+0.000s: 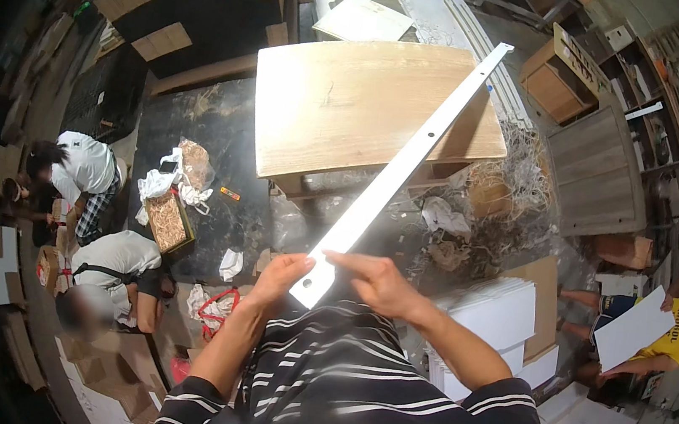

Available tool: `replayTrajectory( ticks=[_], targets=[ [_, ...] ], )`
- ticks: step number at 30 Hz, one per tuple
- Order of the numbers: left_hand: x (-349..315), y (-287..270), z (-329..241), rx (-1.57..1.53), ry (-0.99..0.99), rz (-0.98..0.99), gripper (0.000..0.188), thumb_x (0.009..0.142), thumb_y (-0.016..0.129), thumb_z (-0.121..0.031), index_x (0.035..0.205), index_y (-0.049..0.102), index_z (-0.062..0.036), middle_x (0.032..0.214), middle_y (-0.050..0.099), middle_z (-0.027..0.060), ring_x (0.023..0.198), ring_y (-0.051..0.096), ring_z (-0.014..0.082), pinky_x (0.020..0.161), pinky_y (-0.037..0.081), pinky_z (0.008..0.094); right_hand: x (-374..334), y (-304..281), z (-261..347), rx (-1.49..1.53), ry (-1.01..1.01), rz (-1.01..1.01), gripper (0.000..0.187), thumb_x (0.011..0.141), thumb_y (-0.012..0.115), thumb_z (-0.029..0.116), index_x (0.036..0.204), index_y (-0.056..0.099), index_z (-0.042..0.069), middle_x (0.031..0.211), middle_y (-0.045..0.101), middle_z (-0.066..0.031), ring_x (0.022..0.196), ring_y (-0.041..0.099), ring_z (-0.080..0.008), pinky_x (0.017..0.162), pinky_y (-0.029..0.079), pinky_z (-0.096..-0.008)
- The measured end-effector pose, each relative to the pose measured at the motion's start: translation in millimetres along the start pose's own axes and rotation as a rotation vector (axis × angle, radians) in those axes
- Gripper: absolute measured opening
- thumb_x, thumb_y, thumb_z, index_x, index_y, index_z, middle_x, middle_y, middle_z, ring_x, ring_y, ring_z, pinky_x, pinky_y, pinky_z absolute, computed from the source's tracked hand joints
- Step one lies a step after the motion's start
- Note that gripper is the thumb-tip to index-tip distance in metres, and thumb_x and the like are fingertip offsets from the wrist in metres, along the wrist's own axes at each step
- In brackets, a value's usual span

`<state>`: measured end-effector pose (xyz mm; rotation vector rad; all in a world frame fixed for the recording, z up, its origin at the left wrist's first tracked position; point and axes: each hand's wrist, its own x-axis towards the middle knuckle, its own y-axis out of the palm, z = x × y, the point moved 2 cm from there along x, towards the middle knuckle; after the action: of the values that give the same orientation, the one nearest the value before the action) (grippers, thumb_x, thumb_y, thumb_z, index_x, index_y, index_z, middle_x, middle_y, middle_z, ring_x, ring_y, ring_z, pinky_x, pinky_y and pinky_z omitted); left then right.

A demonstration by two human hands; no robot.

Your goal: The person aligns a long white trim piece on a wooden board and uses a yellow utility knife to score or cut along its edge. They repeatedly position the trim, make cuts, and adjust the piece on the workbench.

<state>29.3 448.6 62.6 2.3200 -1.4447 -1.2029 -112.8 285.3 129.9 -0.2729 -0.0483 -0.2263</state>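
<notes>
A long, narrow white strip [395, 172] with several round holes slants from close to my body up and to the right, over a wood-grain board. My left hand [276, 280] pinches the left edge of its near end. From the other side, my right hand [385, 285] reaches in, its index finger stretched onto the strip's face and its other fingers curled by the right edge. The strip's far end passes above the right part of the pale wood-grain board [353, 103], which lies on a low support.
A box of small wooden pieces [168, 221] stands on the dark surface at left. Two people [117, 265] bend over there; another, in yellow [677, 330], holds a white panel [634, 329] at right. White panels [483, 319] are stacked nearby. Shredded packing [495, 189] lies beyond.
</notes>
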Motion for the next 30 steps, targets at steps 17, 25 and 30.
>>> replayTrajectory(
  ticks=[17, 25, 30],
  targets=[
    [23, 2, 3, 0.065, 0.014, 0.025, 0.029, 0.102, 0.060, -0.027, 0.104, 0.068, 0.0006, 0.088, 0.070, 0.0037, 0.071, 0.064, 0.0096, 0.064, 0.052, 0.0259, -32, 34, 29, -0.335, 0.146, -0.345, 0.056, 0.082, 0.054, -0.007, 0.136, 0.062, 0.006, 0.083, 0.063, -0.0167, 0.075, 0.063, -0.0342, 0.072, 0.053, -0.0429],
    [31, 9, -4, 0.022, 0.024, 0.034, 0.027, 0.102, 0.062, -0.027, 0.102, 0.068, -0.0006, 0.084, 0.070, 0.0032, 0.064, 0.063, 0.0099, 0.058, 0.052, 0.0261, -37, 64, 35, -0.373, 0.083, -0.248, 0.055, 0.083, 0.056, -0.007, 0.136, 0.063, 0.008, 0.079, 0.062, -0.0134, 0.072, 0.062, -0.0301, 0.070, 0.053, -0.0403],
    [34, 9, -13, 0.047, 0.059, 0.048, 0.026, 0.102, 0.062, -0.025, 0.102, 0.069, -0.0003, 0.085, 0.071, 0.0034, 0.067, 0.063, 0.0092, 0.061, 0.051, 0.0249, -43, 54, 42, -0.115, -0.095, -0.400, 0.051, 0.095, 0.056, -0.002, 0.145, 0.057, 0.009, 0.085, 0.067, -0.0110, 0.072, 0.064, -0.0197, 0.068, 0.052, -0.0321]
  ],
)
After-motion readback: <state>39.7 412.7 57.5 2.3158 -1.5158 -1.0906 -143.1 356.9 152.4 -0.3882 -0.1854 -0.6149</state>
